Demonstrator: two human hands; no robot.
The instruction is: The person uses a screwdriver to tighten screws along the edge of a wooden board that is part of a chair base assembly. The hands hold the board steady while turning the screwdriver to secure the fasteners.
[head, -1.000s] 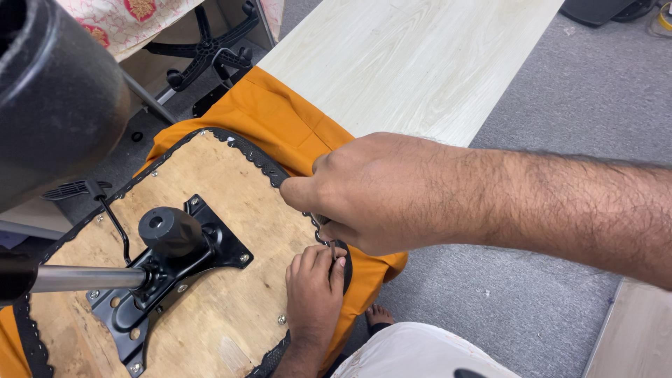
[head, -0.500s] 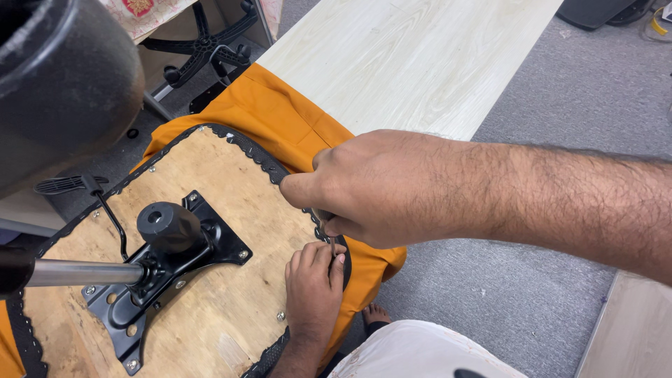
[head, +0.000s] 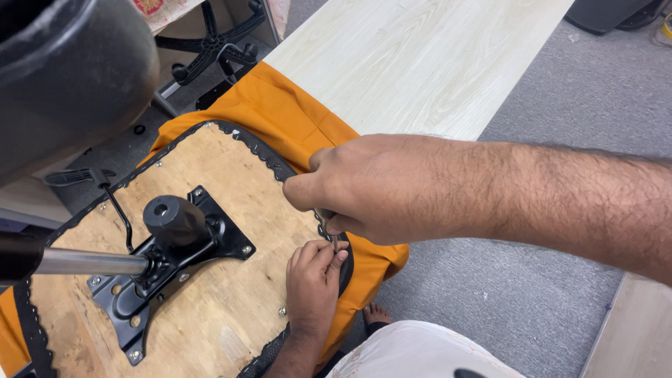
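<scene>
An upturned office-chair seat (head: 210, 294) lies with its plywood underside facing up, orange fabric (head: 287, 119) wrapped round its edge under a black scalloped trim (head: 262, 150); a black tilt mechanism plate (head: 168, 269) is bolted to the middle, with a metal lever (head: 84, 262) running off to the left.

The right hand (head: 378, 189) reaches in from the right, its fingers closed round a small metal tool (head: 334, 241), apparently a hex key, of which only a thin sliver shows below the fist; the tool stands at the seat's near right edge, just inside the trim. The left hand (head: 311, 280) lies flat on the plywood directly beneath, its fingertips (head: 329, 255) pinched together round the lower end of the tool, steadying it.

The likeliest trouble is a slip; the tool is thin and mostly hidden in the fist, so if it is not seated squarely it may cam out and jab the left fingers pressed against it. Whether there is a fastener under the tip cannot be told; a tilted entry could round one off or chew the plywood. The seat rests on soft fabric and may shift under turning force; a bare foot (head: 378, 315) sits just below the edge, where a dropped tool would land.
</scene>
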